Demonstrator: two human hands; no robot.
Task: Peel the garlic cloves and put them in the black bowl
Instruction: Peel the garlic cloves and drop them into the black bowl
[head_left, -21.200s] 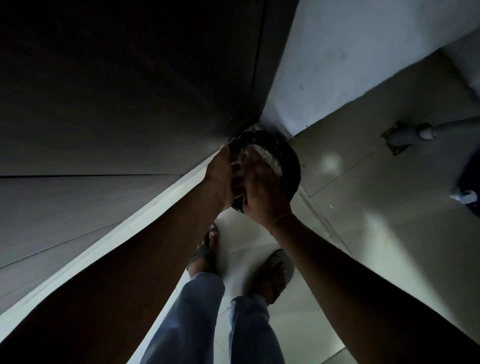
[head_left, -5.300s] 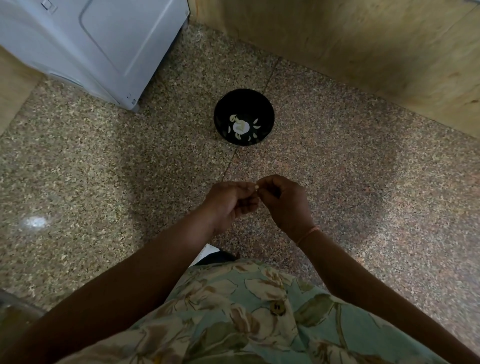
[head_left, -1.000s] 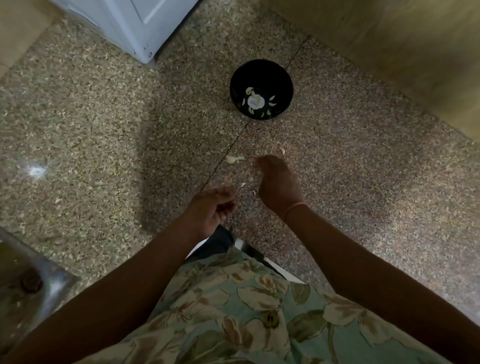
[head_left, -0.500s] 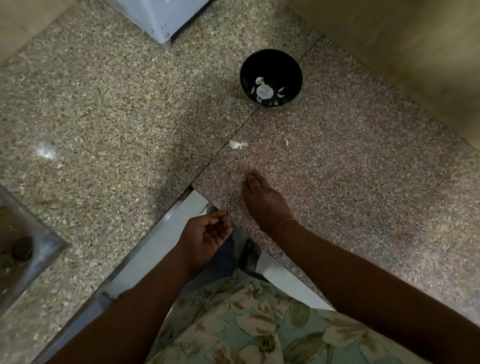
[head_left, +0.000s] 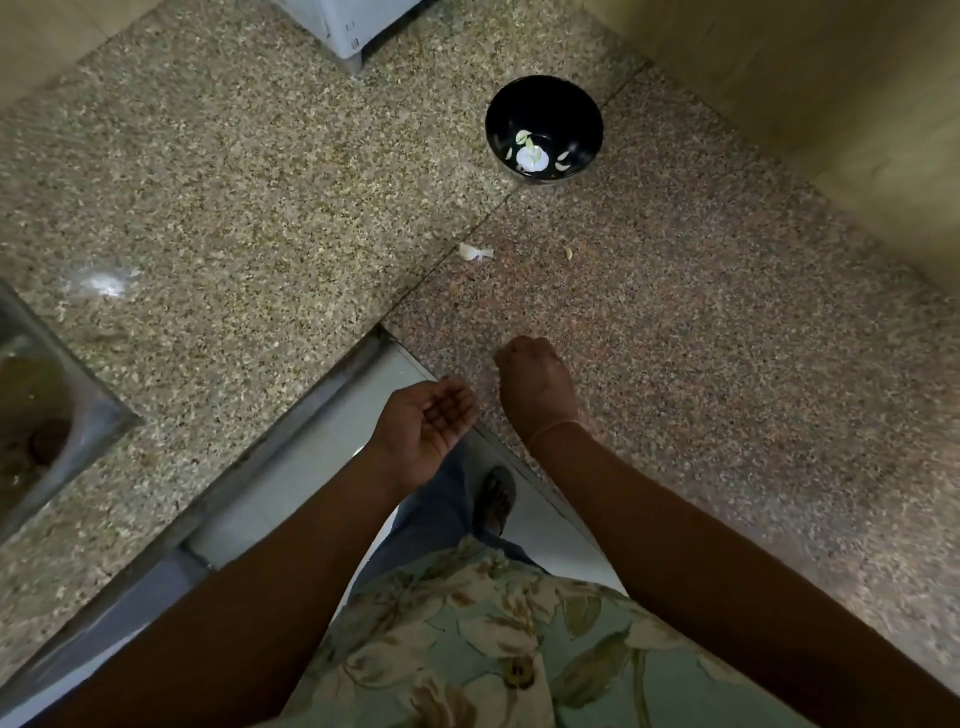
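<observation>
The right hand (head_left: 535, 382) has pulled back toward the near edge of the worktop (head_left: 727, 364). Half a second ago it lay flat with the fingers stretched out; now they are curled under, knuckles up. I cannot tell whether they have raked anything in. The left hand (head_left: 426, 426) waits just beside it at the edge, palm up and loosely cupped, with nothing that I can make out in it. To my eye this looks like sweeping peel scraps off the stone into the waiting palm rather than peeling.

Farther out, a garlic clove (head_left: 474, 252) lies on the worktop where it lay a second ago, with a small pale bit (head_left: 569, 253) near it, both between the hands and the black bowl (head_left: 566, 104). The bowl stands well apart from the hands, close to the wooden wall (head_left: 831, 104), with several pale pieces (head_left: 530, 156) at its bottom. So that clove has not yet gone in, and neither hand is on it.

A steel sink (head_left: 31, 415) sits at the far left, and a white appliance (head_left: 353, 26) stands at the top edge.
</observation>
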